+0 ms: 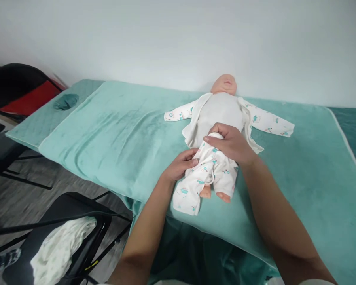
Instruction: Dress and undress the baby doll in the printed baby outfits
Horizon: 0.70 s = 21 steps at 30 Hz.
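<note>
A baby doll lies on its back on a teal towel, head toward the wall. It wears an open white printed top with sleeves spread out, and printed trousers around its legs. My right hand is closed on the trousers' waistband at the doll's belly. My left hand grips the trousers at the doll's left-hand hip. The doll's bare feet stick out below the trouser legs.
The towel covers a padded table with a face hole at its far left end. A black chair at lower left holds a white cloth. Another black and red chair stands at far left by the white wall.
</note>
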Motion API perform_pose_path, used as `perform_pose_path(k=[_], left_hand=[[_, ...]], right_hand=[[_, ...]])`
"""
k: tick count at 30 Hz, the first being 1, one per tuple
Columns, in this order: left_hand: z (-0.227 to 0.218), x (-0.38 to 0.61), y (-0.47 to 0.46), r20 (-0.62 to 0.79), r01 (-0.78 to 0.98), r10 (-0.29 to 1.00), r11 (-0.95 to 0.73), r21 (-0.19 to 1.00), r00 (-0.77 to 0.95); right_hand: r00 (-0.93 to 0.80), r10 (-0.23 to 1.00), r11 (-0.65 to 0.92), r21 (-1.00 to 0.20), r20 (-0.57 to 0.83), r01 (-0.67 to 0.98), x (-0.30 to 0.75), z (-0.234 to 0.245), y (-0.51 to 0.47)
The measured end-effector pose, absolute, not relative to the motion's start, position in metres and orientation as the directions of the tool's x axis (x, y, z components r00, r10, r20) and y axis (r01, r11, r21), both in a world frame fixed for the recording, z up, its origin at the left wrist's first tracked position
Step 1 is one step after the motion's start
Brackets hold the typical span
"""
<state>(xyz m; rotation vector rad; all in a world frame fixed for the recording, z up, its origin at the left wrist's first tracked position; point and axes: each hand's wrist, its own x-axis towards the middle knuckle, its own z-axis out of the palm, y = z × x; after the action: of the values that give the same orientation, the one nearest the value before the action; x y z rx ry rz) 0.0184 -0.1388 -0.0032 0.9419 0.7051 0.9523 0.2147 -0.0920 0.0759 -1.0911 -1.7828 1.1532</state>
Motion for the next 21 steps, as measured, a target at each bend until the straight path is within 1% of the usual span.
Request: perform_pose_path(k=[3, 6, 8, 11, 12, 14, 16, 18, 20, 21], left_hand=[[-0.002, 0.016, -0.140, -0.165, -0.316, 0.867, 0.339, 0.886, 0.470], [0.001, 0.018, -0.142, -0.210, -0.248, 0.869, 0.346, 0.905, 0.447], [0.005, 0.023, -0.142, -0.188, -0.271, 0.905, 0.304, 0.913, 0.380], [0.016, 0.033, -0.139, -0.112, -0.383, 0.959, 0.210, 0.900, 0.262], [0.018, 0.037, -0.136, -0.088, -0.416, 0.971, 0.175, 0.892, 0.220], [0.021, 0.041, -0.128, -0.042, -0.447, 0.992, 0.091, 0.890, 0.118], [0.017, 0.043, -0.117, 0.008, -0.421, 1.000, -0.002, 0.907, 0.011], [0.011, 0.043, -0.109, 0.050, -0.370, 0.997, -0.070, 0.926, -0.065], [0.005, 0.043, -0.107, 0.063, -0.336, 0.994, -0.091, 0.938, -0.094], [0.003, 0.043, -0.107, 0.057, -0.333, 0.994, -0.085, 0.939, -0.094]], right_hand=[[-0.266, 0.938, 0.269, -0.951, 0.223, 0.151, 0.207, 0.072, -0.095], [-0.226, 0.944, 0.274, -0.954, 0.241, 0.125, 0.203, 0.067, -0.096], [-0.204, 0.949, 0.274, -0.950, 0.242, 0.146, 0.203, 0.065, -0.095], [-0.172, 0.958, 0.259, -0.948, 0.228, 0.186, 0.208, 0.065, -0.093], [-0.192, 0.959, 0.248, -0.947, 0.210, 0.205, 0.210, 0.066, -0.092], [-0.296, 0.944, 0.228, -0.938, 0.147, 0.261, 0.214, 0.069, -0.092], [-0.442, 0.896, 0.200, -0.928, 0.044, 0.314, 0.217, 0.073, -0.093], [-0.542, 0.838, 0.149, -0.932, -0.058, 0.329, 0.218, 0.076, -0.095], [-0.565, 0.818, 0.075, -0.952, -0.112, 0.298, 0.218, 0.077, -0.097], [-0.545, 0.830, 0.038, -0.963, -0.119, 0.268, 0.217, 0.077, -0.097]])
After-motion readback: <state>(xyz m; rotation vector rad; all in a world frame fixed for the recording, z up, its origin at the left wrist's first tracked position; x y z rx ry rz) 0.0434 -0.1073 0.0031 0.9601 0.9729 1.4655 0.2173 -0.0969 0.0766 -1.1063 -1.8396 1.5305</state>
